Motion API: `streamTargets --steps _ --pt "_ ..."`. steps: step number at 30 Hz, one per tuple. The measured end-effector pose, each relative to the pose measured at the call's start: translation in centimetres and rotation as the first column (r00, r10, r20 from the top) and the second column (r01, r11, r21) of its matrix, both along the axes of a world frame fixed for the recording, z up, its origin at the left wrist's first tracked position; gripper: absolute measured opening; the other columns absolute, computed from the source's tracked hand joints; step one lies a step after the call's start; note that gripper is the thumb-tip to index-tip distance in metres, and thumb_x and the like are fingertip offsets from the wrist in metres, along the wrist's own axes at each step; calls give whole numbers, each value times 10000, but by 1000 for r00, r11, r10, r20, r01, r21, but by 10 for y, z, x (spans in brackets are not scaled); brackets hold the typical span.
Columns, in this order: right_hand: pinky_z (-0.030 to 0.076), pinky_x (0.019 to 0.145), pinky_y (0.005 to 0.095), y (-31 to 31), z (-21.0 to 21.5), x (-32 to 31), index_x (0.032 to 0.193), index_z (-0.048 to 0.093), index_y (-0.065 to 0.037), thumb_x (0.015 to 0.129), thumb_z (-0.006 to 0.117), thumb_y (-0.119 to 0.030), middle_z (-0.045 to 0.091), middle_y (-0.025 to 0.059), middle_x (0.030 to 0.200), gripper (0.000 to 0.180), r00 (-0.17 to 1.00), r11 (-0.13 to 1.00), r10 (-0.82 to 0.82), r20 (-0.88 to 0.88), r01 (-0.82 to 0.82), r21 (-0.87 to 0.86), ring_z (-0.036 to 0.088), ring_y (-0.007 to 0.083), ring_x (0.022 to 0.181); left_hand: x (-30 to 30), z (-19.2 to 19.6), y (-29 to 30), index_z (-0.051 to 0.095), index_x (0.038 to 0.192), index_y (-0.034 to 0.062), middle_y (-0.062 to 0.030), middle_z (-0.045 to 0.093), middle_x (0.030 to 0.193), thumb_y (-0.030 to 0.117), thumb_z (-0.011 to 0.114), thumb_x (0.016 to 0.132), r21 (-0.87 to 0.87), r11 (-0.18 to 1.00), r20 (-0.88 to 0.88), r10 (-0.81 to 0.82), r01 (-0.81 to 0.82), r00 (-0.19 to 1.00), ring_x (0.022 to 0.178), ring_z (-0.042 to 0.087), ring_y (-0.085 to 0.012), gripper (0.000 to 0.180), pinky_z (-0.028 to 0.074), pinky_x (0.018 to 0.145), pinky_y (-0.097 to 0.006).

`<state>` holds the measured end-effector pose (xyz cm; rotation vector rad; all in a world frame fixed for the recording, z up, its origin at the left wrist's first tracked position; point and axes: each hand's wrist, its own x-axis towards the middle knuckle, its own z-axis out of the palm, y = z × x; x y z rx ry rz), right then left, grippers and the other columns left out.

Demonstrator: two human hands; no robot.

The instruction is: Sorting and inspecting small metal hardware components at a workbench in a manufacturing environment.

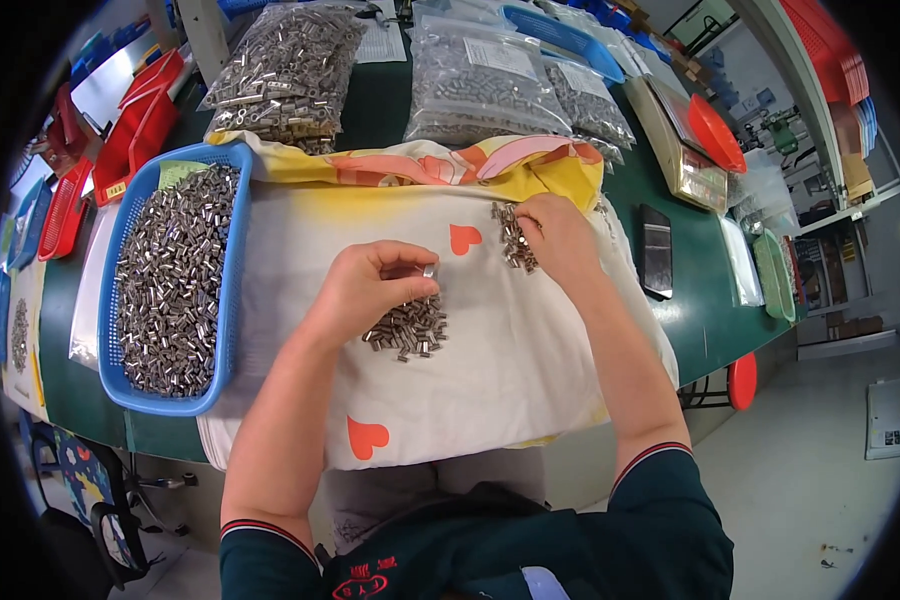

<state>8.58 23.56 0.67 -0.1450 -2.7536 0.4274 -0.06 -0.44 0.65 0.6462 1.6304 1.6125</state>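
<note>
My left hand (pixel 375 285) pinches one small metal sleeve (pixel 429 271) between thumb and fingers, just above a loose heap of the same metal sleeves (pixel 408 330) on a white cloth with red hearts (pixel 490 370). My right hand (pixel 558 238) rests farther right, its fingertips down on a second, smaller cluster of sleeves (pixel 515 240) near the cloth's yellow-and-orange border. Whether it grips any of them is hidden by the fingers.
A blue basket (pixel 232 300) full of metal sleeves stands to the left. Clear bags of sleeves (pixel 290 70) lie behind the cloth on the green table (pixel 705 300). A black phone (pixel 657 252), a scale (pixel 682 140), and red bins (pixel 135 125) sit around.
</note>
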Motion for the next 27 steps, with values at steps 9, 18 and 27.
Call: streamTargets --steps 9,18,27 --pt "443 688 376 8 -11 -68 790 609 -34 728 545 -117 598 122 787 123 999 992 -26 -30 29 123 568 284 757 2 1 1 611 935 -11 -8 607 780 36 656 722 5 1000 -4 14 -14 1000 712 545 -48 223 453 645 -190" --pt "461 644 383 15 -10 -79 727 607 -49 701 544 -121 597 127 739 99 989 997 -74 128 74 9 578 278 714 -2 -2 -1 605 930 -16 -15 609 778 39 657 723 28 999 9 36 -36 999 716 545 -52 220 450 652 -191" --pt "472 617 373 10 -17 -86 701 602 -57 687 530 -92 608 131 710 80 982 916 -136 132 74 395 594 272 683 -2 -9 3 581 965 -17 -45 605 840 -1 620 742 76 995 90 61 -68 994 737 561 -80 226 461 668 -201"
